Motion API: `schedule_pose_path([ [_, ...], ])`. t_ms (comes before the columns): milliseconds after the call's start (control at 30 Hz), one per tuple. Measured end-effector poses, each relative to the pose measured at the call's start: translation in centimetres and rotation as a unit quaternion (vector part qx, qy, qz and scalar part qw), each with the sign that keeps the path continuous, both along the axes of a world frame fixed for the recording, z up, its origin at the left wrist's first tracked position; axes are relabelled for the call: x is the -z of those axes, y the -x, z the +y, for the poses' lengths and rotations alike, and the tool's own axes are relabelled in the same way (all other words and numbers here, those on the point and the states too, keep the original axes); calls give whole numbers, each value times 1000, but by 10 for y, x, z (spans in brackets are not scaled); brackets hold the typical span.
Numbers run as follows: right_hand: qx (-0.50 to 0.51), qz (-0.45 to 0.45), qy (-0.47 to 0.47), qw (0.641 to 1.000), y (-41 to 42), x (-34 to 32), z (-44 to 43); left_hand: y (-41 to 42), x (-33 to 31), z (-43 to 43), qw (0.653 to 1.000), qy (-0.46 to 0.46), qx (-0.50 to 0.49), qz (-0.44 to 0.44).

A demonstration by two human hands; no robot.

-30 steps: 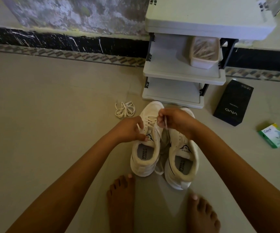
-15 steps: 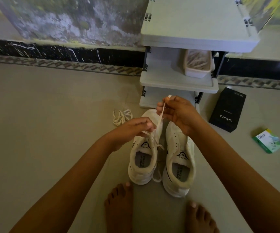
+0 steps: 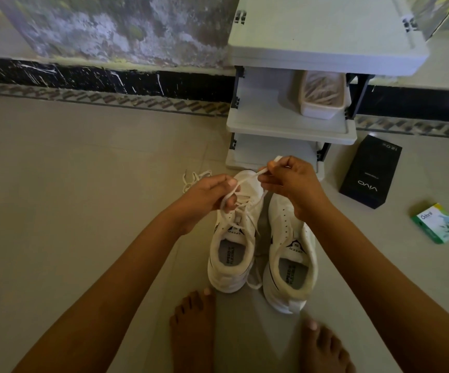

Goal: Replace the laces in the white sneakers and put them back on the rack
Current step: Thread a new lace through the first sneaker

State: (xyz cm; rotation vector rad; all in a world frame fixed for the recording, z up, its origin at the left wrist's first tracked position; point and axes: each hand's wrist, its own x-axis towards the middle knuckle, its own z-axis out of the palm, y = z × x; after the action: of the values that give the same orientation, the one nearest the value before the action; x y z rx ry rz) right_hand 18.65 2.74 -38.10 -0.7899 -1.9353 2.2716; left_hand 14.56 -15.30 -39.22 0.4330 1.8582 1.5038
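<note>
Two white sneakers stand side by side on the floor, toes toward the rack. The left sneaker point(image 3: 232, 254) carries a white lace point(image 3: 247, 181) threaded through its eyelets. My left hand point(image 3: 207, 197) pinches this lace over the shoe's front. My right hand point(image 3: 293, 184) grips the same lace's free end, pulled up and to the right. The right sneaker point(image 3: 290, 254) has bare eyelets. A loose bundle of lace point(image 3: 193, 177) lies on the floor beside my left hand. The white rack point(image 3: 288, 127) stands just beyond the shoes.
A pale tub point(image 3: 323, 95) of laces sits on the rack's middle shelf. A black phone box point(image 3: 371, 173) and a green packet point(image 3: 439, 223) lie on the floor to the right. My bare feet point(image 3: 193, 332) are near the sneakers' heels. A wall runs behind.
My right hand has drawn the lace end up and away from the left sneaker. My left hand shifted forward along the lace. The view tilted closer to the rack.
</note>
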Motion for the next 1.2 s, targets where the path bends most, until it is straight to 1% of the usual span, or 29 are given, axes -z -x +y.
schedule_pose_path([
  [100, 41, -24, -96, 994, 0, 13, 9, 5, 3, -8, 999, 30, 4, 12],
  [133, 49, -31, -153, 986, -1, 17, 17, 6, 4, -12, 999, 38, 7, 15],
  [167, 45, -37, -236, 970, -3, 22, 25, 8, 5, -16, 998, 54, 4, 21],
  [200, 29, -41, -331, 942, -6, 27, 33, 11, 7, -20, 996, 83, -5, 40],
  [267, -24, -43, -497, 866, -12, 35, 43, 17, 15, -26, 975, 188, -25, 116],
  [333, -84, -56, -591, 800, -15, 43, 42, 23, 25, -32, 939, 293, -35, 176],
  [400, -130, -89, -645, 748, -16, 48, 39, 27, 31, -36, 923, 335, -60, 178],
  [433, -148, -113, -658, 730, -17, 50, 37, 27, 33, -38, 921, 343, -69, 174],
  [467, -162, -138, -665, 715, -17, 50, 35, 28, 33, -39, 920, 345, -67, 174],
  [533, -183, -179, -678, 689, -19, 49, 29, 25, 32, -39, 925, 332, -28, 184],
  [567, -191, -185, -689, 674, -21, 49, 25, 22, 30, -37, 929, 316, -5, 193],
  [600, -196, -173, -699, 665, -22, 49, 20, 20, 29, -34, 933, 298, 10, 202],
  [633, -202, -143, -701, 669, -22, 50, 15, 18, 28, -30, 935, 283, 15, 213],
  [667, -212, -103, -680, 695, -22, 50, 8, 16, 27, -25, 935, 273, 11, 224],
  [700, -223, -60, -627, 744, -21, 48, 0, 14, 25, -21, 934, 266, 2, 239],
  [733, -233, -25, -553, 800, -19, 45, -8, 12, 23, -17, 934, 252, -6, 253],
  [767, -241, -1, -477, 845, -18, 41, -16, 10, 21, -13, 936, 231, -9, 264],
  [800, -249, 11, -415, 875, -16, 39, -24, 9, 19, -11, 939, 208, -11, 274],
  [833, -256, 15, -372, 892, -15, 38, -29, 7, 17, -8, 941, 190, -13, 281],
  [867, -261, 14, -346, 901, -14, 37, -33, 6, 15, -7, 942, 176, -19, 284],
  [933, -265, 10, -324, 908, -14, 35, -35, 5, 14, -6, 950, 149, -32, 274],
  [1067, -239, -1, -277, 931, -16, 37, -28, -1, 20, -1, 967, 108, -58, 225],
  [1133, -220, -15, -303, 927, -16, 43, -24, -3, 24, 1, 969, 114, -79, 206],
  [1200, -196, -30, -349, 916, -17, 48, -20, -4, 28, 1, 967, 151, -76, 191],
])
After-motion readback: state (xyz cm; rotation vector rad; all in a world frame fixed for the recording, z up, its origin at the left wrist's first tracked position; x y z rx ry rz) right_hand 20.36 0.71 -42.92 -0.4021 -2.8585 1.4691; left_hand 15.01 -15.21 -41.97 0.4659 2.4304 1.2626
